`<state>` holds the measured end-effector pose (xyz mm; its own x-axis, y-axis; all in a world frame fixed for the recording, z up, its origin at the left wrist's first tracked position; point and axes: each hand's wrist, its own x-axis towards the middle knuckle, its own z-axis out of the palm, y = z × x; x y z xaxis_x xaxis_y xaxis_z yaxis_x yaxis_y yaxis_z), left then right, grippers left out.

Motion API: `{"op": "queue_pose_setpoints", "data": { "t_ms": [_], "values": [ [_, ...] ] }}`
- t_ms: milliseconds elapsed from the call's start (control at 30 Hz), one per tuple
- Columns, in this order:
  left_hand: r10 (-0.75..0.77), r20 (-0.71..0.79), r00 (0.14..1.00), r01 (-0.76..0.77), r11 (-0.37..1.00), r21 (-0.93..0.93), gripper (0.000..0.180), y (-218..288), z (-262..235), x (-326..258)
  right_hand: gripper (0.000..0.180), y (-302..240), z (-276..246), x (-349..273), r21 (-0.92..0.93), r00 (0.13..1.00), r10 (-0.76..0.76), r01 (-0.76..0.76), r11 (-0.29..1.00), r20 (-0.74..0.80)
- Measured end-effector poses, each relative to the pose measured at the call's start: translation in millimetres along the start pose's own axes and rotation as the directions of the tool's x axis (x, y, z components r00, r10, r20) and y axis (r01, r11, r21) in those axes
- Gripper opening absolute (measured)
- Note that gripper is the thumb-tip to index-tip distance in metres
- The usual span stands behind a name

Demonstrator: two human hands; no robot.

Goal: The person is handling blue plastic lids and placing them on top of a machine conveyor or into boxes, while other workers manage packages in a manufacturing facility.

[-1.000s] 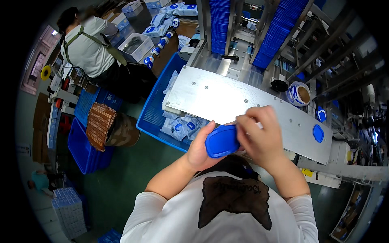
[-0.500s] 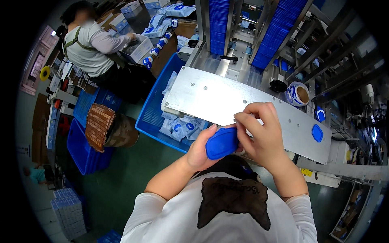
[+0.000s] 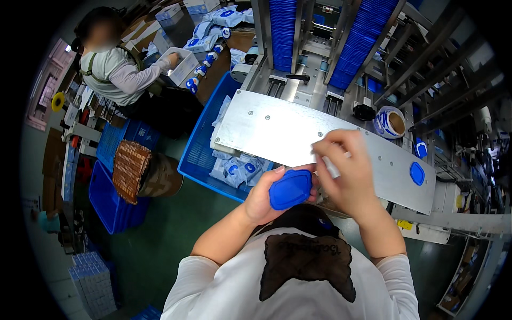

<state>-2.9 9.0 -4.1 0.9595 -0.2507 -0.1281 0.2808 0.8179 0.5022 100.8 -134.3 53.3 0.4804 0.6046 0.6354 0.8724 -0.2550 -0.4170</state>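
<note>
My left hand [image 3: 261, 197] is closed around a blue oval plastic lid [image 3: 290, 190], its broad face turned up, in front of my chest. Just to the right of the lid, my right hand [image 3: 346, 176] hovers by the edge of the metal plate [image 3: 288, 125], fingers curled together. Something whitish and blurred [image 3: 330, 166] shows between those fingers; what it is I cannot make out. Another blue lid [image 3: 417, 173] lies on the plate's right end.
A blue crate [image 3: 200, 160] with wipe packs [image 3: 237, 169] stands left of the plate. Beyond the plate rise tall stacks of blue lids [image 3: 281, 37] in a machine frame. A label roll [image 3: 392, 122] sits at right. A co-worker [image 3: 114, 74] handles a white box [image 3: 184, 66] at the far left.
My right hand has moved slightly right and away from the lid, and whitish material now shows in its fingers. Dark slots now show below the lid stacks. The co-worker's head and arm have shifted.
</note>
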Motion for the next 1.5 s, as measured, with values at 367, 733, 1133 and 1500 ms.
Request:
{"op": "queue_pose_setpoints", "data": {
  "t_ms": [367,733,1133,1500],
  "values": [
    [0.113,-0.004,0.994,-0.101,0.905,0.413,0.056,-0.1,-0.8,-3.0,0.03,-11.5,-0.2,-3.7,0.12,0.973,-0.12,0.097,0.988,0.196],
    [0.291,0.203,0.935,-0.322,0.46,0.828,0.061,11.5,2.5,-1.2,0.028,-10.7,-7.8,-7.6,0.04,0.996,-0.082,0.081,0.996,0.038],
    [0.399,0.27,0.876,-0.361,0.172,0.917,0.065,13.9,10.9,-6.1,0.026,-14.5,-6.9,-13.6,0.163,0.996,-0.052,0.039,0.986,0.076],
    [0.435,0.341,0.833,-0.421,0.1,0.902,0.068,13.4,15.2,-8.5,0.024,-22.4,-13.2,-11.3,0.198,0.996,0.002,-0.019,0.98,0.085]
  ]
}}
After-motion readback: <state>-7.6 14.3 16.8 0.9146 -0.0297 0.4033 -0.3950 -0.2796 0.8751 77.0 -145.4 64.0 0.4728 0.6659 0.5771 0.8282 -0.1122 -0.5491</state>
